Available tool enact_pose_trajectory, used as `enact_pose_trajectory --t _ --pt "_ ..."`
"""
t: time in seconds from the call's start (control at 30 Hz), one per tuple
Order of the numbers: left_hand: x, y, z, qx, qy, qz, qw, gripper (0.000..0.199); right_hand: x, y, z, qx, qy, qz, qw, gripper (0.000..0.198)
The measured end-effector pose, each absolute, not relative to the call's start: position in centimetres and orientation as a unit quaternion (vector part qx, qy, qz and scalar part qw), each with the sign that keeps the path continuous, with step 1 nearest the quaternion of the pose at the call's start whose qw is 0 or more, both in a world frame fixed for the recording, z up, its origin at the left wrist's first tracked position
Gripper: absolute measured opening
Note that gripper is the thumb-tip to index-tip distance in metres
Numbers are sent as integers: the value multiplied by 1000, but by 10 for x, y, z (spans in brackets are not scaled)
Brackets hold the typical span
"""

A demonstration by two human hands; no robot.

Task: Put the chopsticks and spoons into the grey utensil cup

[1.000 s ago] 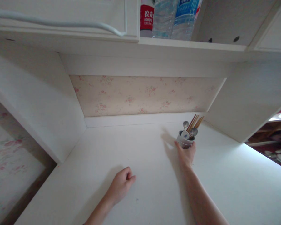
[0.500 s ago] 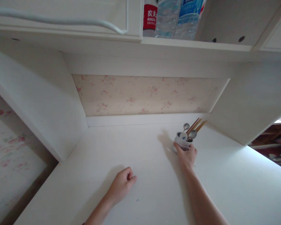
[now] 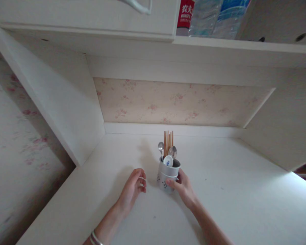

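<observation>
A grey metal utensil holder (image 3: pixel 165 173) with small punched holes stands near the middle of the white counter. It carries several wooden chopsticks (image 3: pixel 168 141), two metal spoons, the left one (image 3: pixel 160 147) smaller than the right one (image 3: pixel 172 151), and a white ceramic spoon (image 3: pixel 168 161) with a blue mark. My right hand (image 3: pixel 182 187) grips the holder from its right side, thumb across the front. To the left of the holder, apart from it, my left hand (image 3: pixel 134 187) is empty with its fingers loosely curved and apart.
White side panels flank the counter (image 3: pixel 209 204). Low overhead, a cabinet (image 3: pixel 91 23) with a curved handle juts out, and an open shelf holds plastic bottles (image 3: pixel 205 17). Flowered wallpaper (image 3: pixel 178 102) covers the back wall.
My right hand has brought the utensil holder leftward and closer, from the right rear to the middle. My left hand has loosened from a fist. The view has swung slightly right.
</observation>
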State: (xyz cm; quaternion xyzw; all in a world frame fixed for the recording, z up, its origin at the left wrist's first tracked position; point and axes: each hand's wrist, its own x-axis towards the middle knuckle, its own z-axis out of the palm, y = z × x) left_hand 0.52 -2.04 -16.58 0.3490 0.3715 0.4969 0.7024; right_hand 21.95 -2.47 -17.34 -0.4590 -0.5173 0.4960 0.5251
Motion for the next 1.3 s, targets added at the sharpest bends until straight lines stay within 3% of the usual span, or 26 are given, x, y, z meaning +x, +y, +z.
enact_pose_trajectory --t 0.23,0.4,0.7,0.93,1.07,1.3 --pt "-9 -19 -146 180 232 536 792 43 193 -45 -166 -320 -573 632 412 56" --pt "-16 -16 -146 103 225 537 806 54 191 -48 -159 -285 -578 690 331 51" --pt "-14 -15 -153 52 236 521 819 63 190 -49 -163 -281 -527 735 322 58" --pt "-9 -14 -158 42 251 524 813 58 189 -50 -170 -294 -479 758 329 64" --pt "-7 -12 -160 23 296 558 775 45 185 -51 -175 -282 -455 779 327 64" --pt "-6 -13 -158 13 250 557 792 35 185 -52 -177 -292 -401 809 316 68"
